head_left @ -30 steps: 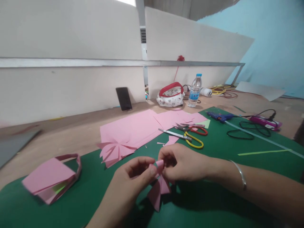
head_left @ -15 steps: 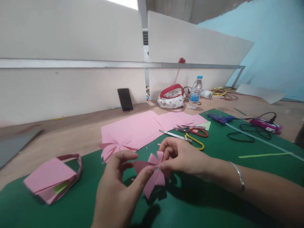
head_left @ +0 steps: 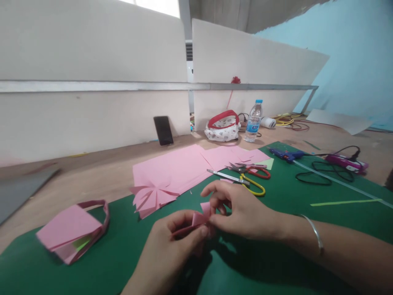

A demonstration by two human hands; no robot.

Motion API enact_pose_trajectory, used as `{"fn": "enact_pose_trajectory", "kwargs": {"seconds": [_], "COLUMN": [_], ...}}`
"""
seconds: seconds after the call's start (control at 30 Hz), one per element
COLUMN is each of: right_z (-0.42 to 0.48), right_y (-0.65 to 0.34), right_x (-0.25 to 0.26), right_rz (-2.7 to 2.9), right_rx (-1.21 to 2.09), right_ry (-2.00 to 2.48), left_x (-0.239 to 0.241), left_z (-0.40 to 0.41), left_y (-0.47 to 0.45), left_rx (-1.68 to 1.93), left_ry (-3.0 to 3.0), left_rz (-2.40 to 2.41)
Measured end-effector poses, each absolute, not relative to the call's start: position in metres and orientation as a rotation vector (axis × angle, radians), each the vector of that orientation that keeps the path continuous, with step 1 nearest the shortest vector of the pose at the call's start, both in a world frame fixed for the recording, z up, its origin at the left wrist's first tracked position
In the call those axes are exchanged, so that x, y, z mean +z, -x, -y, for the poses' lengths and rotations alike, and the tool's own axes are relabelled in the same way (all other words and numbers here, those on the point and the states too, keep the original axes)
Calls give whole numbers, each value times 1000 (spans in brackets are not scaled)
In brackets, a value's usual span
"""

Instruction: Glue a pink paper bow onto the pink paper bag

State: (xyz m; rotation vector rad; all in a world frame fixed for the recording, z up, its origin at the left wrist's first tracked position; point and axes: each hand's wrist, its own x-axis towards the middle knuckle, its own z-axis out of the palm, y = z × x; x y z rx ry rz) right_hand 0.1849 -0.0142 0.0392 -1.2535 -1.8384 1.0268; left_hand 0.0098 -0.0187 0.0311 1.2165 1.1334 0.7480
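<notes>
Between both hands is a pink paper flower (head_left: 199, 218), its petals partly hidden by my fingers. My left hand (head_left: 172, 246) is closed on its left side, thumb on top. My right hand (head_left: 236, 211) pinches its right edge between thumb and finger; a silver bangle circles that wrist. Just beyond, a second pink paper flower (head_left: 155, 196) rests at the corner of pink paper sheets (head_left: 172, 166). Scissors with red and yellow handles (head_left: 251, 176) and a slim silver cutter (head_left: 227, 176) lie past my right hand.
A folded pink paper basket (head_left: 70, 229) sits left on the green mat (head_left: 123, 254). A blue glue gun (head_left: 287, 155), its cord and a purple power strip (head_left: 345, 163) lie right. Behind stand a phone (head_left: 163, 130), a white-red pouch (head_left: 222, 126) and a water bottle (head_left: 253, 121).
The flower's petals, spread out before, are now gathered and folded between my fingers. My left hand has closed in toward my right hand. The camera view has shifted slightly.
</notes>
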Motion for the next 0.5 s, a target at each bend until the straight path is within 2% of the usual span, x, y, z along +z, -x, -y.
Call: {"fn": "enact_pose_trajectory", "kwargs": {"seconds": [0.17,0.27,0.5], "right_z": [20,23,22], "right_y": [-189,-187,-187], "right_x": [47,48,41], "right_rz": [2155,2236,2220], "right_rx": [947,892,604], "right_ry": [1231,1229,1121], "left_x": [37,35,30], "left_z": [14,15,20], "left_y": [-5,-6,-12], "left_rx": [595,515,644], "left_ry": [-1342,-1453,-1284], "left_rz": [-990,-1081,-1084]}}
